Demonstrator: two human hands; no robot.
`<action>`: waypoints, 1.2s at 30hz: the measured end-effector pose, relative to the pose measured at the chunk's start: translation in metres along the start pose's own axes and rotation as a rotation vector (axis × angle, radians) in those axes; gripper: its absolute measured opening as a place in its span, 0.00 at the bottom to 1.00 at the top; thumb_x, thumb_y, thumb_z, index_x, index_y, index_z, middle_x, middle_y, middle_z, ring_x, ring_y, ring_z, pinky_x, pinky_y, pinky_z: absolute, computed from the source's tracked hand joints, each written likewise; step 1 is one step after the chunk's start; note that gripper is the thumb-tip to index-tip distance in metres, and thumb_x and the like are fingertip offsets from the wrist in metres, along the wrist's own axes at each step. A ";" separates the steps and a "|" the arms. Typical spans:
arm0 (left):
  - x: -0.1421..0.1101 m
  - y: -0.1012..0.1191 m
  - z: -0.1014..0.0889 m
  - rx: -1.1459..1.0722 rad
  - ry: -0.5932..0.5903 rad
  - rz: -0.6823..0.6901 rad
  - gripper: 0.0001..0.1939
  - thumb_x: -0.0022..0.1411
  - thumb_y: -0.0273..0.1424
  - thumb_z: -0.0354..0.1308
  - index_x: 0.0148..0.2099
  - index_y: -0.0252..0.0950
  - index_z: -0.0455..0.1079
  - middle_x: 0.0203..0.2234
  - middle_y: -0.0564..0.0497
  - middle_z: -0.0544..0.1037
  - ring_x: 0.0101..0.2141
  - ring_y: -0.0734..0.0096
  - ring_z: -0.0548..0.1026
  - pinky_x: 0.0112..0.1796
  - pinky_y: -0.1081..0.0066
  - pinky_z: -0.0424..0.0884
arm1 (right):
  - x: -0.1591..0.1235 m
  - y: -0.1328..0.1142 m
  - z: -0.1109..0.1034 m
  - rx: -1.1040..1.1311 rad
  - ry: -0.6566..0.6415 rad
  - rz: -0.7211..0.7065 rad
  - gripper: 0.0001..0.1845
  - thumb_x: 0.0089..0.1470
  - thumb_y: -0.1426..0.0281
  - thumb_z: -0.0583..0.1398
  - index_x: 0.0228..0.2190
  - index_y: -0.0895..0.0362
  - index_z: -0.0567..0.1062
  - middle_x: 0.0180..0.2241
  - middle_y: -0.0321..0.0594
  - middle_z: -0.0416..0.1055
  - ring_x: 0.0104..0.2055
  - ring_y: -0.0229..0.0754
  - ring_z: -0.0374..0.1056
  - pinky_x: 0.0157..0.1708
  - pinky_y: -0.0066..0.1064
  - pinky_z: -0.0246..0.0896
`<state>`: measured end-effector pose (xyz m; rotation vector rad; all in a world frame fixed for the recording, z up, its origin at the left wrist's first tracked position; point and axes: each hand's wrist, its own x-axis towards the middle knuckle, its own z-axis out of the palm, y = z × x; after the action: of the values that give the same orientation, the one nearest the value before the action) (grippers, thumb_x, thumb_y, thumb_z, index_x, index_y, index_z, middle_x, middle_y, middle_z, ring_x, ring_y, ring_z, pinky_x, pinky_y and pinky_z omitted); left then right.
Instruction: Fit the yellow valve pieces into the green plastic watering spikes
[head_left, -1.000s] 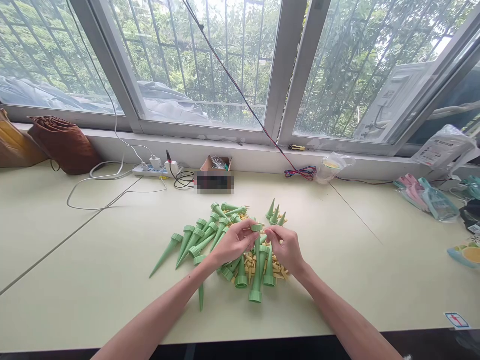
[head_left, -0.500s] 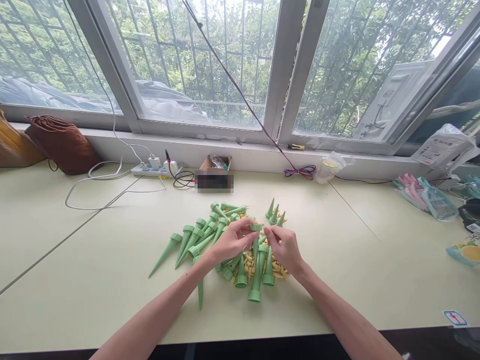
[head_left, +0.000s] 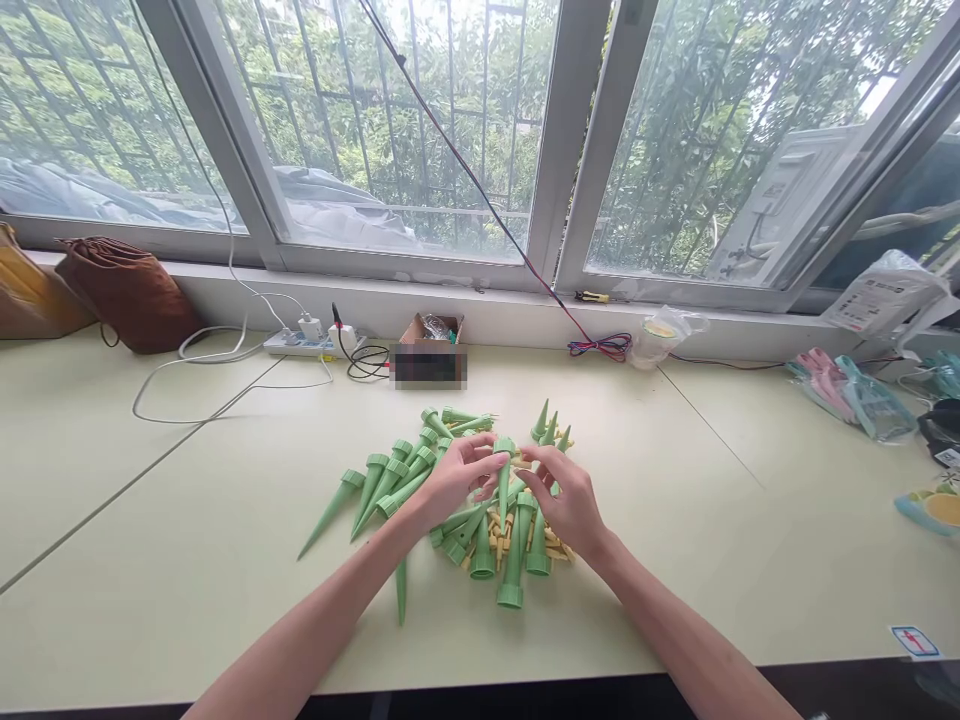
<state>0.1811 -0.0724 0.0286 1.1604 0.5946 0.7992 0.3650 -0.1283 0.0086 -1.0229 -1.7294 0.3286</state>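
A heap of green plastic cone spikes [head_left: 390, 480] lies on the pale green table [head_left: 187, 560], mixed with several small yellow pieces [head_left: 501, 532]. My left hand [head_left: 454, 478] pinches one green spike [head_left: 504, 462] near its wide end and holds it just above the heap. My right hand [head_left: 564, 500] is beside it, fingers curled at the spike's top; what those fingers hold is too small to make out. Three spikes [head_left: 550, 428] stand upright behind my hands.
A power strip [head_left: 304, 342] with white cables, a small cardboard box [head_left: 433, 338] and a brown bag [head_left: 127, 290] sit along the windowsill wall. Plastic packets [head_left: 851, 390] lie at the right. The table's front edge runs just below my forearms.
The held spike has turned from level to more upright, and both hands have shifted slightly up and apart around it.
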 end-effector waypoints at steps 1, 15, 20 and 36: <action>0.000 -0.001 0.000 0.006 0.000 0.000 0.16 0.57 0.38 0.67 0.40 0.35 0.67 0.20 0.59 0.65 0.17 0.82 0.62 0.17 0.79 0.58 | 0.000 0.000 0.001 -0.008 -0.002 -0.014 0.11 0.64 0.69 0.57 0.47 0.55 0.73 0.36 0.41 0.74 0.27 0.36 0.66 0.25 0.28 0.67; -0.004 -0.004 0.002 0.272 -0.019 0.058 0.17 0.63 0.43 0.60 0.44 0.36 0.64 0.20 0.59 0.64 0.19 0.79 0.63 0.21 0.77 0.58 | -0.001 0.004 0.002 -0.003 -0.014 -0.010 0.10 0.66 0.70 0.55 0.45 0.56 0.75 0.33 0.42 0.74 0.32 0.40 0.68 0.30 0.30 0.66; -0.005 -0.002 0.005 0.306 -0.053 0.084 0.16 0.65 0.43 0.58 0.45 0.36 0.63 0.20 0.59 0.64 0.20 0.78 0.63 0.21 0.76 0.61 | -0.001 0.003 0.002 -0.005 -0.038 0.007 0.10 0.66 0.70 0.54 0.41 0.56 0.75 0.31 0.40 0.72 0.31 0.39 0.67 0.30 0.30 0.64; -0.005 -0.003 0.006 0.345 -0.051 0.079 0.18 0.64 0.45 0.58 0.45 0.37 0.62 0.21 0.59 0.62 0.21 0.77 0.63 0.21 0.76 0.58 | -0.001 0.004 0.000 -0.030 -0.095 0.023 0.13 0.68 0.68 0.50 0.34 0.56 0.72 0.29 0.39 0.71 0.29 0.39 0.65 0.30 0.30 0.61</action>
<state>0.1831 -0.0805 0.0277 1.5235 0.6637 0.7492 0.3664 -0.1267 0.0056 -1.0646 -1.8137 0.3727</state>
